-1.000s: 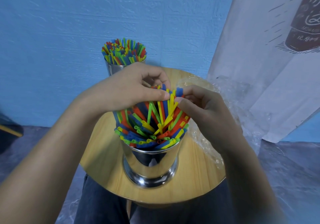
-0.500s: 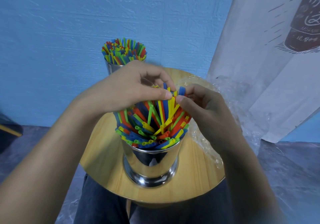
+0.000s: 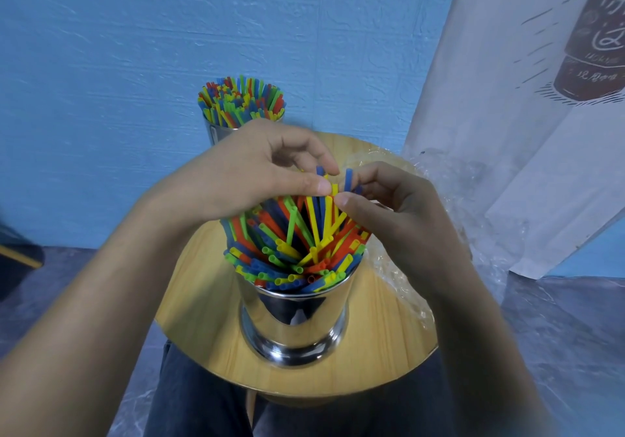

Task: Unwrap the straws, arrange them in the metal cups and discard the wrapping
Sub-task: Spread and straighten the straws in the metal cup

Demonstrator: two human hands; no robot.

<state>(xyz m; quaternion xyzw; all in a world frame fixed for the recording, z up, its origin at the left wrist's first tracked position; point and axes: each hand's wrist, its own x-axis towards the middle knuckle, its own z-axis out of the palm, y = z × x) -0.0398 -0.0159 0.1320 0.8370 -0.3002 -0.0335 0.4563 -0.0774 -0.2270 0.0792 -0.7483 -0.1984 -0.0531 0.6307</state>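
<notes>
Evidently the left hand (image 3: 250, 179) and right hand (image 3: 399, 223) both pinch the tips of the straws (image 3: 297, 244), probably to gather them upright in the metal cup (image 3: 294, 321) directly beneath, with the wrapping (image 3: 449, 183) just beyond the right hand.

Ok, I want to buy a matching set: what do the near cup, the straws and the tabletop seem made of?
The near cup looks polished metal, probably stainless steel: its wall mirrors the surroundings. The straws look plastic: thin hollow tubes in bright matte colours. The tabletop is wood or wood-look laminate, smooth with grain lines; I cannot tell which.
</notes>
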